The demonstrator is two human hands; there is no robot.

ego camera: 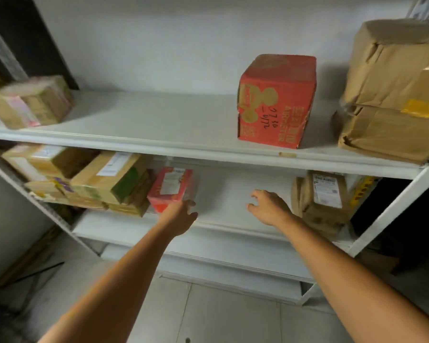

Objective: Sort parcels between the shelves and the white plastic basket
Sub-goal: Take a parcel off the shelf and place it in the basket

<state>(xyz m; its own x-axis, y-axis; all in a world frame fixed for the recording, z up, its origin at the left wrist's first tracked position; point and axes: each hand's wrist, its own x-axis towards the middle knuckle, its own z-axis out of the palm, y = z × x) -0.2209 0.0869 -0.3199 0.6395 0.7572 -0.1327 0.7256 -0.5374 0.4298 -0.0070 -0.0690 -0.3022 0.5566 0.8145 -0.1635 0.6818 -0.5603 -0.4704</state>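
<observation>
on the middle shelf (pixel 233 194), at the left, taped brown cartons (pixel 109 179) lie stacked, stiff and square-edged. just right of them the red-pink parcel (pixel 170 188) sits tilted, wrapped in glossy film with a white label. it looks light and a little slippery, probably firm inside, so i would take it across its short sides rather than by the film. the left hand (pixel 181 215) is at its near corner, fingers (pixel 191 204) loosely bent and apart, not closed on it; whether they touch it i cannot tell. the right hand (pixel 270 206) hovers over bare shelf, fingers spread, holding nothing. further right stands a brown paper parcel (pixel 322 201) with a barcode label, crumpled and soft-looking, best held from beneath. on the upper shelf (pixel 159 120) the red carton (pixel 275 100) is dented card. the white plastic basket is not in view.
</observation>
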